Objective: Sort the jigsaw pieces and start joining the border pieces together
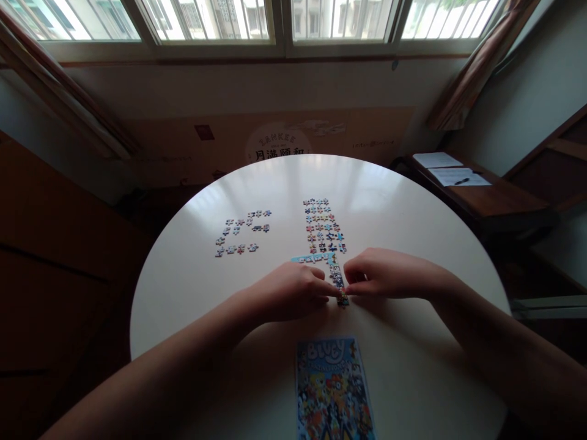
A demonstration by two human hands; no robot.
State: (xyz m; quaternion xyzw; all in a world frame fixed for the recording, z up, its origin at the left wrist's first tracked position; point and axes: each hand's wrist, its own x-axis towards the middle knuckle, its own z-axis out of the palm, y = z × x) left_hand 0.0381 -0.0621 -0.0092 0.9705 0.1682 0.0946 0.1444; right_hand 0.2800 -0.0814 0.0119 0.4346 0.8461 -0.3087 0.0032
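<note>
An L-shaped run of joined jigsaw puzzle pieces [336, 275] lies on the white table, with a light blue strip along its top. My left hand [298, 290] reaches in from the left, its index finger stretched onto a puzzle piece [343, 299] near the run's lower end and the other fingers curled. From the right, my right hand [376, 273] presses its fingertips against the same end, fingers bent and closed. Between them the fingertips hide part of that piece. Below both hands lies a colourful picture sheet [334, 388] marked "BLUEY".
Rows of loose puzzle pieces [321, 226] lie just beyond the run. A looser group of pieces [241, 232] is spread further left on the round white table [183, 293]. At the right, a dark wooden desk [509, 198] carries papers [452, 176] and a pen [461, 181].
</note>
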